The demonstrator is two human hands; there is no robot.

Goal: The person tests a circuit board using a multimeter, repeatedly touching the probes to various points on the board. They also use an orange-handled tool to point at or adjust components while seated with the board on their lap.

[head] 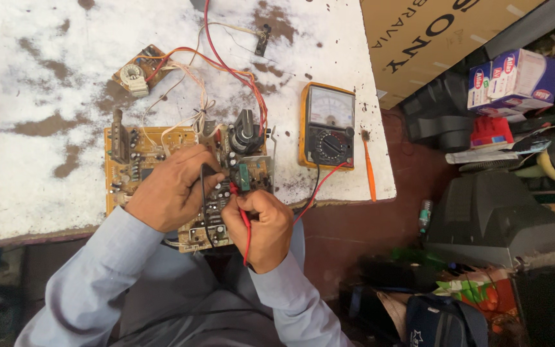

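Two probes held on circuit board [162, 168] centre-frame | left hand [173, 191] pinched on black probe [204, 172] | right hand [266, 226] pinched on red probe [234, 189] | meter [327, 126] right, reading judged next

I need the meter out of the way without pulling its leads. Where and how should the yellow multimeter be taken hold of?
Grip the yellow multimeter across its long left and right edges near the upper dial-window end, coming from above. It lies flat, face up, on the table, and both leads leave its lower edge towards the right hand and left hand, so the upper end is probably clearest.
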